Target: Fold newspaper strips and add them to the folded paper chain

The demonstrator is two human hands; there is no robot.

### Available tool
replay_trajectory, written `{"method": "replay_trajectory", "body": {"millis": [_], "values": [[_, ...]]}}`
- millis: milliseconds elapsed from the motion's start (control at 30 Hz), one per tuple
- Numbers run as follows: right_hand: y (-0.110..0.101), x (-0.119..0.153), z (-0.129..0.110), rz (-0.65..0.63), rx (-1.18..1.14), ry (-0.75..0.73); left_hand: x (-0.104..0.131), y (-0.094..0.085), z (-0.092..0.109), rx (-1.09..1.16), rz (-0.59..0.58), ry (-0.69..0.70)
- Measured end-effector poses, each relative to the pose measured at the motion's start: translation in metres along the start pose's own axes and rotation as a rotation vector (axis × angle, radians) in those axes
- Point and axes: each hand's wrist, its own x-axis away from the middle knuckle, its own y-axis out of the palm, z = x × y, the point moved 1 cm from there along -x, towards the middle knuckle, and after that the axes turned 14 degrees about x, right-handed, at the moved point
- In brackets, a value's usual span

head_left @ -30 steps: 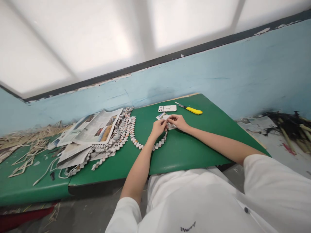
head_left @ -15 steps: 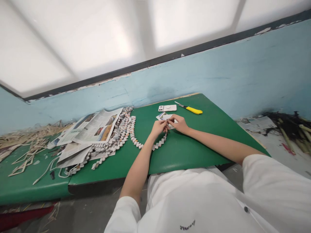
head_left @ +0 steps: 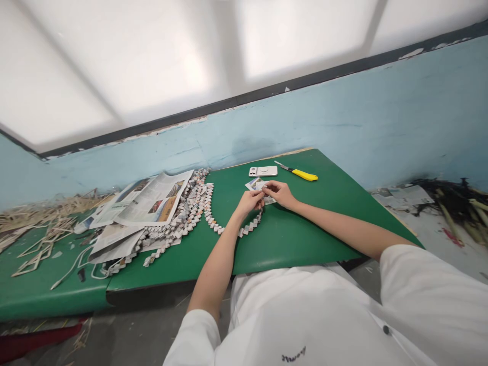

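A zigzag chain of folded paper [head_left: 215, 226] curves over the green table [head_left: 290, 239] and rises to my hands. My left hand [head_left: 251, 201] is closed on the chain's end. Fingertips touching it, my right hand [head_left: 279, 193] is pinched at the same spot; what it grips is too small to make out. Small printed paper pieces [head_left: 254, 184] lie just behind and under my hands. Beyond them are a white phone [head_left: 263, 171] and a yellow-handled cutter [head_left: 304, 174].
Left of the chain, newspaper sheets [head_left: 152, 201] lie on a heap of folded paper chains [head_left: 186, 216]. A white cable [head_left: 70, 272] and thin wooden strips [head_left: 49, 239] are farther left. The blue wall [head_left: 343, 112] stands behind the table.
The two hands stay together at the chain's end, with only slight finger movement. The view has shifted very slightly.
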Motion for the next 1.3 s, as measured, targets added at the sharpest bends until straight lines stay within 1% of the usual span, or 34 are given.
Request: {"method": "replay_trajectory", "body": {"millis": [133,200,267,333,400,500,600,667,767,967,1067,1167,1300], "values": [[0.0,0.002,-0.002,0.053,0.084,-0.05,-0.002,0.0,-0.001,-0.004,0.029,0.013],[0.0,0.003,-0.005,0.089,0.151,-0.117,-0.002,0.0,-0.002,-0.006,0.05,0.006],[-0.001,0.004,-0.007,0.11,0.208,-0.215,-0.002,0.0,-0.002,0.006,0.053,-0.009],[-0.001,0.004,-0.009,0.115,0.242,-0.312,-0.002,0.0,-0.003,0.031,0.045,-0.021],[-0.001,0.004,-0.01,0.112,0.26,-0.375,-0.002,0.0,-0.002,0.052,0.046,-0.023],[-0.001,0.004,-0.01,0.108,0.274,-0.437,-0.004,-0.002,-0.001,0.087,0.052,-0.025],[-0.001,0.004,-0.008,0.087,0.282,-0.477,-0.005,-0.005,0.001,0.172,0.043,-0.048],[-0.001,0.004,-0.008,0.044,0.301,-0.477,-0.006,-0.007,0.002,0.214,0.035,-0.057],[-0.001,0.004,-0.006,-0.013,0.32,-0.455,-0.005,-0.009,0.001,0.206,0.002,-0.026],[-0.003,0.0,-0.002,-0.038,0.249,-0.301,-0.004,-0.01,0.001,0.13,-0.062,0.056],[-0.001,-0.001,-0.002,-0.076,0.213,-0.293,-0.003,-0.009,0.003,0.124,-0.087,0.078],[0.001,-0.001,0.0,-0.099,0.198,-0.279,-0.002,-0.009,0.004,0.105,-0.079,0.086],[0.002,0.001,0.001,-0.111,0.186,-0.248,-0.003,-0.01,0.001,0.04,-0.024,0.065]]}}
